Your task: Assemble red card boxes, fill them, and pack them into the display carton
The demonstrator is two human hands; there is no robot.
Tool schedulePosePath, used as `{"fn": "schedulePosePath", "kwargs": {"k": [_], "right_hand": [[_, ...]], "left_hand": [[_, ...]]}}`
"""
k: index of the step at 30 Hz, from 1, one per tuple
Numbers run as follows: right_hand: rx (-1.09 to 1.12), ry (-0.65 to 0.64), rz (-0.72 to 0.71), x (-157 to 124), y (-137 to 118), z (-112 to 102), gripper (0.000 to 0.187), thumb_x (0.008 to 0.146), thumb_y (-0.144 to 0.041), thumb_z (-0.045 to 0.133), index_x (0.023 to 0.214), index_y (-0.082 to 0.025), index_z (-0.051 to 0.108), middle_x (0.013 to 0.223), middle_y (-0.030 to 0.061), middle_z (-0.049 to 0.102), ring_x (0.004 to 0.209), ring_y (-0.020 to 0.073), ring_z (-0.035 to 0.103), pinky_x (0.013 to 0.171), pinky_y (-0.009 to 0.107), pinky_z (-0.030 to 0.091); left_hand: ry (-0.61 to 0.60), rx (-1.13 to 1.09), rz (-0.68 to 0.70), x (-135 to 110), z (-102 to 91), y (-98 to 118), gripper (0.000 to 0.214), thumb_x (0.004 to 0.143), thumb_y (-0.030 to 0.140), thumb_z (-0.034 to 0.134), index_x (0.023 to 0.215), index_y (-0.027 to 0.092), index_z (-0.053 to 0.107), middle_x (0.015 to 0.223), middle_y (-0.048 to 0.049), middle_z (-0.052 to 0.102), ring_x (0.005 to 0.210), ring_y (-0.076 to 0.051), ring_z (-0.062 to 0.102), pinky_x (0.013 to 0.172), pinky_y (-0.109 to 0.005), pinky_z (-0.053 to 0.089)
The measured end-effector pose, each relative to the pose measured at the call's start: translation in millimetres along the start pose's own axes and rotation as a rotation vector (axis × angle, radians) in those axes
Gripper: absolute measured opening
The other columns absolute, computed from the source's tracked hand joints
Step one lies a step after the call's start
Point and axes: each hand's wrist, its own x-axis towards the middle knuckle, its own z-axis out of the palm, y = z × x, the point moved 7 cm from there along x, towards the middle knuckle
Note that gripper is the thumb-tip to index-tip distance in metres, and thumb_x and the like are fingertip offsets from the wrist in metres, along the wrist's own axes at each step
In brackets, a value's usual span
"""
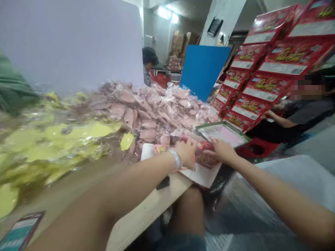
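My left hand (pixel 186 154), with a white bangle (pixel 175 159) on its wrist, grips the near side of a red printed packet (pixel 205 155). My right hand (pixel 220 150) has its fingers on the far side of the same packet. Under the packet lies a white sheet (pixel 201 175) on the wooden table (pixel 149 212). Just beyond my hands rises a large heap of pink plastic-wrapped packets (pixel 148 111). A yellow heap of wrapped packets (pixel 54 146) spreads to its left. A green-rimmed tray (pixel 222 134) sits close to my right hand.
Tall stacks of red printed cartons (pixel 269 73) lean at the right, with a seated co-worker (pixel 306 111) beside them. A blue board (pixel 202 69) stands behind the heap. A red crate (pixel 256 149) sits low on the right, and a printed card (pixel 21 232) lies at the near left.
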Motion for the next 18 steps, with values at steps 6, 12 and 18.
{"fn": "schedulePosePath", "kwargs": {"k": [6, 12, 18], "right_hand": [[0.949, 0.108, -0.102, -126.5, -109.2, -42.9, 0.085, 0.066, -0.057, 0.062, 0.135, -0.025, 0.026, 0.124, 0.0119, 0.049, 0.105, 0.0282, 0.052, 0.088, 0.045, 0.041], [1.751, -0.595, 0.224, -227.0, -235.3, 84.3, 0.056, 0.059, -0.05, 0.072, 0.1, -0.014, 0.059, 0.088, 0.0096, 0.068, 0.084, 0.0268, 0.063, 0.076, 0.038, 0.049], [1.954, -0.661, 0.552, -228.1, -270.9, 83.9, 0.069, 0.07, -0.073, 0.039, 0.095, -0.014, 0.064, 0.09, 0.013, 0.068, 0.097, 0.0281, 0.058, 0.086, 0.042, 0.043]], "left_hand": [[0.555, -0.575, -0.207, -129.1, -63.4, -24.0, 0.077, 0.064, 0.047, 0.067, 0.127, 0.021, 0.03, 0.116, -0.0086, 0.053, 0.098, -0.022, 0.056, 0.08, -0.031, 0.048], [0.438, -1.096, -0.713, -270.2, 43.7, -57.4, 0.067, 0.065, 0.044, 0.065, 0.118, 0.014, 0.038, 0.094, -0.008, 0.064, 0.083, -0.022, 0.063, 0.071, -0.029, 0.052], [0.746, -0.599, -0.707, -358.9, 23.0, -57.9, 0.054, 0.074, 0.037, 0.061, 0.119, 0.023, 0.036, 0.105, -0.0077, 0.061, 0.087, -0.023, 0.062, 0.073, -0.032, 0.051]]}}
